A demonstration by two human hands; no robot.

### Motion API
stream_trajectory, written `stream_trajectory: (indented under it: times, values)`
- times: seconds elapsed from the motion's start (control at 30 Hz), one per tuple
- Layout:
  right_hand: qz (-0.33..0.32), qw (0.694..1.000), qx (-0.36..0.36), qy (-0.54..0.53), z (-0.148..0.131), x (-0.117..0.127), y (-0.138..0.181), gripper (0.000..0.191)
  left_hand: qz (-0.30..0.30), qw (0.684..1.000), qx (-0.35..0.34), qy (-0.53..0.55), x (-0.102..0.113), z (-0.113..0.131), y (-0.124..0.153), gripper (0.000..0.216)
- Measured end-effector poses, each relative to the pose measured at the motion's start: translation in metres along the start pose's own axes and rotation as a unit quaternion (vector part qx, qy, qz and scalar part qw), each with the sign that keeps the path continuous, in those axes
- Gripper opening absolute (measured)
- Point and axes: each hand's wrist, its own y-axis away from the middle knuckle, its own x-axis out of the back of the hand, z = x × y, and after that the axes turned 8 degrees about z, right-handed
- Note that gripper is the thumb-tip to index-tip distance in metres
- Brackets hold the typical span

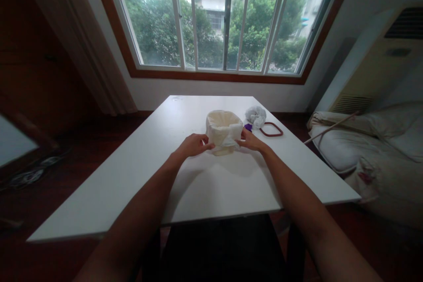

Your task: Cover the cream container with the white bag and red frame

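Observation:
A small cream bin [224, 128] lined with a thin white plastic bag stands near the middle of the white table [185, 185]. My left hand [193, 144] is at its left side, fingers pinched on the bag's lower edge. My right hand [250, 140] is at its right side, fingers closed on the bag there. Both forearms reach in from the bottom of the view.
Behind the bin lie a crumpled white plastic bag [256, 116], a small purple thing [248, 127] and a dark red ring-shaped frame [271, 129]. A bed with pillows [370, 141] is at the right, a large window [224, 17] ahead, and a dark chair [224, 246] under the table's near edge.

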Motion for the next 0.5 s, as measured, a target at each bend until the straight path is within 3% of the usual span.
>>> stream_trajectory:
  times: [0.17, 0.3, 0.4, 0.5]
  values:
    - [-0.018, 0.999, -0.012, 0.024, 0.005, 0.002, 0.002, 0.075, -0.012, 1.000, -0.003, 0.001, -0.007, -0.015, 0.000, 0.048]
    - [0.003, 0.998, -0.003, 0.063, 0.004, 0.011, 0.002, 0.079, -0.005, 1.000, -0.019, -0.013, -0.002, -0.028, -0.001, 0.044]
    - [0.096, 0.993, 0.015, 0.061, -0.006, 0.021, -0.001, 0.082, 0.127, 0.991, -0.045, -0.016, 0.008, -0.027, -0.004, 0.050]
    - [0.205, 0.977, 0.051, -0.002, -0.023, 0.023, -0.006, 0.076, 0.281, 0.955, -0.049, 0.080, 0.010, -0.013, -0.009, 0.068]
